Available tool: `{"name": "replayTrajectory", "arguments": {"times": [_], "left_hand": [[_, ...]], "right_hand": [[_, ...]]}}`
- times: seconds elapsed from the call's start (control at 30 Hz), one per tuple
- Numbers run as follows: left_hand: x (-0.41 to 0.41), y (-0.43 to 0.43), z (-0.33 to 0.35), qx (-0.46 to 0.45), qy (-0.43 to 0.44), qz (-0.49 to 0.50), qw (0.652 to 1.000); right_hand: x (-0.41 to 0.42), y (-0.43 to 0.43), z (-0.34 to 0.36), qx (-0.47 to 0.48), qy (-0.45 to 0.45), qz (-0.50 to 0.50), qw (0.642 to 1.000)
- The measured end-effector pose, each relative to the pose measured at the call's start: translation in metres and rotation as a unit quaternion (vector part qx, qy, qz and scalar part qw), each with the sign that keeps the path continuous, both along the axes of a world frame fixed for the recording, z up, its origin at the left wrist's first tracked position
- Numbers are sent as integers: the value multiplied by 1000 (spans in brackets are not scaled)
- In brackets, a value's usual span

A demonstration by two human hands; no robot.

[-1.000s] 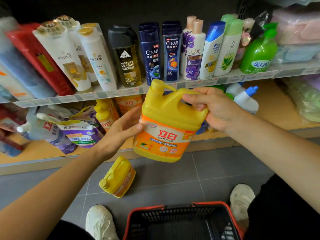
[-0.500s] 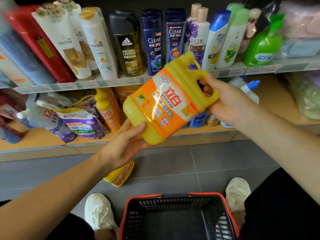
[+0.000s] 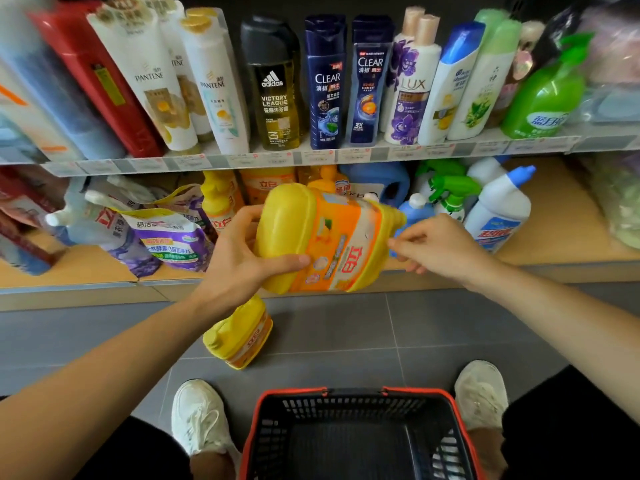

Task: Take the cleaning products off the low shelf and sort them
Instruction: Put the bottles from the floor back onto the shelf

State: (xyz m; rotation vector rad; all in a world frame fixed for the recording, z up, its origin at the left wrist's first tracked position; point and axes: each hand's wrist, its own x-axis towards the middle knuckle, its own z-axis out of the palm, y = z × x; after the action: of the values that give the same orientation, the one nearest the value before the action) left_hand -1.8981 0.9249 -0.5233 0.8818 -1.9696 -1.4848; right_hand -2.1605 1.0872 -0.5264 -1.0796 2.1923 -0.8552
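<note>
Presently the jug lies sideways in mid-air before the low shelf, left hand wrapped round its base. Right hand (fingers curled) touches its neck end; a firm grip cannot be confirmed.

Grey floor tiles with thin pale joints lie below the left grip and the right grip. Beyond the grips stands a shelf unit. Its low shelf of tan board runs out to either side of them. Above them is an upper shelf fronted by a strip of price tags, with a dark back panel behind. A black, red-rimmed basket sits on the floor, nearer than the grips. The light is even.
</note>
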Motion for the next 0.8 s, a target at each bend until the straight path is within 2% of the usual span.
{"name": "replayTrajectory", "arguments": {"times": [0.07,0.1,0.17,0.27,0.37,0.5,0.6,0.7,0.8], "left_hand": [[-1,1,0,-76,-57,-21,995],[-1,2,-1,-95,-85,-32,991],[-1,5,-2,-132,-144,-56,979],[-2,14,-3,-176,-191,-93,961],[-5,21,-2,-207,-187,-129,952],[-3,21,4,-201,-157,-175,951],[-1,17,8,-215,-126,-201,947],[-2,20,11,-312,-100,-172,929],[-4,30,13,-449,-54,-177,874]], "right_hand": [[6,-3,1,-105,30,63,992],[9,-4,1,-127,41,99,986],[15,-7,0,-124,54,157,978],[24,-10,-6,-85,12,240,967],[37,-12,-15,-76,-23,256,963],[45,-8,-12,-127,-60,239,961],[47,-4,-5,-164,-43,218,961],[51,-3,1,-181,-11,203,962],[53,-3,3,-183,26,192,964]]}}
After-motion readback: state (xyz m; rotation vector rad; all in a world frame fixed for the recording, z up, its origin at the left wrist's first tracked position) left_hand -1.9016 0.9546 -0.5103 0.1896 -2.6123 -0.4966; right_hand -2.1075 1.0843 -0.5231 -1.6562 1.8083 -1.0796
